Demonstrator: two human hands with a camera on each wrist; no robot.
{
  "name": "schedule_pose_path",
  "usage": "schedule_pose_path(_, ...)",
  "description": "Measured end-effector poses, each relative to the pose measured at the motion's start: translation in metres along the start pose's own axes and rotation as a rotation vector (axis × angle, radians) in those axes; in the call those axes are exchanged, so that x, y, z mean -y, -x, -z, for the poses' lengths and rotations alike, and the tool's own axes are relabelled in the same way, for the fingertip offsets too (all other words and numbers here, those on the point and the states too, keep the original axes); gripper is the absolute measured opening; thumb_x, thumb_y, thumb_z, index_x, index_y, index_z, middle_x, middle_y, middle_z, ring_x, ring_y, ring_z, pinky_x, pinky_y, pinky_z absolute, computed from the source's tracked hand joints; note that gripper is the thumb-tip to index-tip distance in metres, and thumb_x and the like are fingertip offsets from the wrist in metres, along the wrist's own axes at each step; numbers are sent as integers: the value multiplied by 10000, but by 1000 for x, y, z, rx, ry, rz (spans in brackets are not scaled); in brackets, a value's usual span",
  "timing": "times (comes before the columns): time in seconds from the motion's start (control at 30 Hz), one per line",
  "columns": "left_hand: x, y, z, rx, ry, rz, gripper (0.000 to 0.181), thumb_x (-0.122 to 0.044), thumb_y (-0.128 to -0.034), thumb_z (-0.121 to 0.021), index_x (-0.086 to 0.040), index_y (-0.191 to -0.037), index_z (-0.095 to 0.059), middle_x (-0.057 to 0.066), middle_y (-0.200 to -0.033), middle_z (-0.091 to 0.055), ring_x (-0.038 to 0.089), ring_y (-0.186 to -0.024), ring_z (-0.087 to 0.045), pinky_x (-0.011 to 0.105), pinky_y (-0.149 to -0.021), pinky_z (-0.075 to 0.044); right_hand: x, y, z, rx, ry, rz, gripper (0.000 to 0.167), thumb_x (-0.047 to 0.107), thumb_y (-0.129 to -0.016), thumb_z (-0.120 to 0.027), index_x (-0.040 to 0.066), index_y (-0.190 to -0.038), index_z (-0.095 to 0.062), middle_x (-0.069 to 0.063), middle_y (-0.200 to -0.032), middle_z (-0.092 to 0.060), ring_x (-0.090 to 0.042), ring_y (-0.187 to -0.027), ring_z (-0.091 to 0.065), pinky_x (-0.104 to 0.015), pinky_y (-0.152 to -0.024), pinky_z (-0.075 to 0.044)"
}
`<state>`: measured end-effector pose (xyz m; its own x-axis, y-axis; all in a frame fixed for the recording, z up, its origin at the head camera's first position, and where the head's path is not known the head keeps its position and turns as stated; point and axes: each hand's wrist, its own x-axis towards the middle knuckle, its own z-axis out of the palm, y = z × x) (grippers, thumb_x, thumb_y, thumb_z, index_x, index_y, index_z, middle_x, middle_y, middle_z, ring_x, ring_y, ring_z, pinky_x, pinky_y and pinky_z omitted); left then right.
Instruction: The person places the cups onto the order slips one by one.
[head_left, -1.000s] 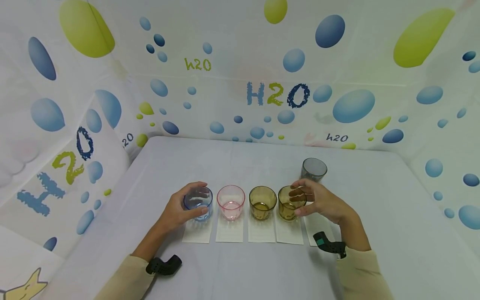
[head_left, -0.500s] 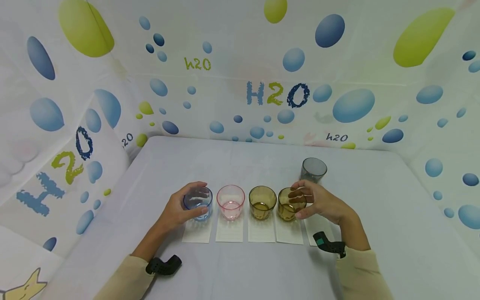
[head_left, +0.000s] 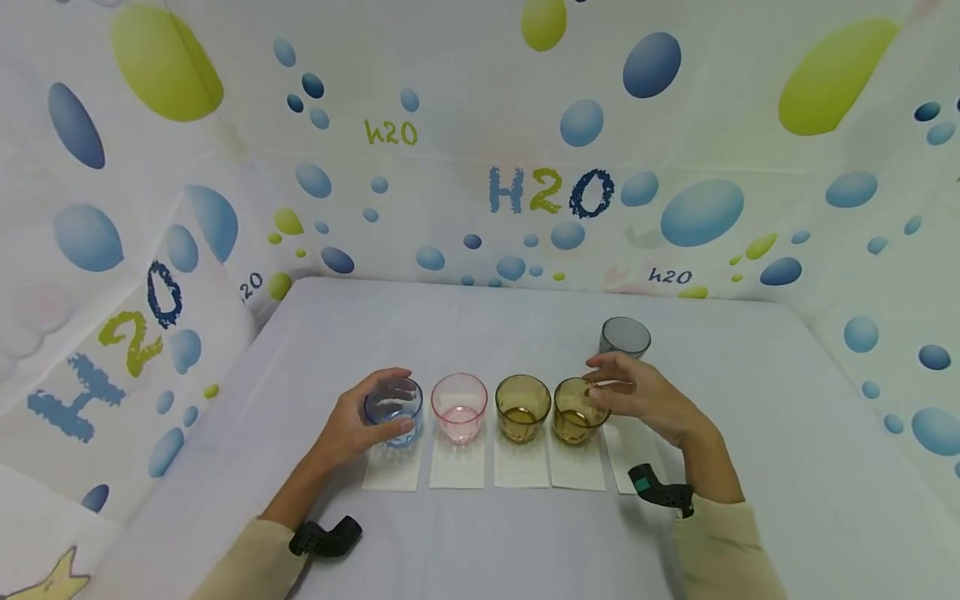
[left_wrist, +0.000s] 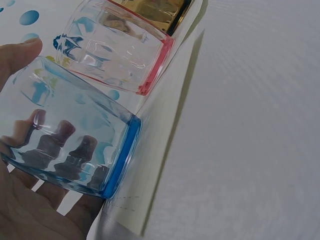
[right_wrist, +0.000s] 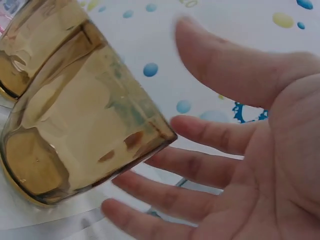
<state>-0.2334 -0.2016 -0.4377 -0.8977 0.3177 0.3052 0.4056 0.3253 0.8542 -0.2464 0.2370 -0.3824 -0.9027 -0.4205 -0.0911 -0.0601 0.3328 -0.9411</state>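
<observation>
A row of tumblers stands on white paper slips in the head view. My left hand holds the blue glass tumbler at the row's left end, its fingers showing through the clear wall. To its right come a pink-rimmed tumbler and an amber tumbler. A second amber tumbler ends the row; beside it my right hand has its fingers extended and its thumb raised, gripping nothing. Whether its fingertips touch that glass cannot be told.
Behind the right hand stands a grey tumbler, partly hidden by the fingers. One more paper slip lies under the right hand. A white cloth covers the table, and a printed curtain rises behind it.
The right hand's thumb has lifted away from the lower side of the right amber tumbler, up toward its rim. The left hand stays on the blue tumbler. The head view has shifted slightly.
</observation>
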Motion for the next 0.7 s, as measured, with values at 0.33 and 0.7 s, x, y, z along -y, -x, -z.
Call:
schedule_pose_path(0.33, 0, 2, 1, 12, 34, -14, 621, -129, -853, -764, -141, -1428, -529, 88, -1289, -637, 305, -1184, -622, 275, -1000, -498, 3, 2, 5, -130, -55, 22, 463, 177, -993, -664, -29, -1370, -491, -322, -1380, -538, -315, -1205, -630, -358, -921, -573)
schedule_pose_path(0.7, -1, 1, 0, 11, 27, -6, 618, -138, -848, -766, -140, -1421, -537, 79, -1285, -644, 297, -1184, -619, 292, -1006, -494, 9, 7, 7, -231, -73, 42, 573, 242, -965, -713, -59, -1391, -476, -262, -1352, -540, -135, -1111, -646, -435, -922, -578)
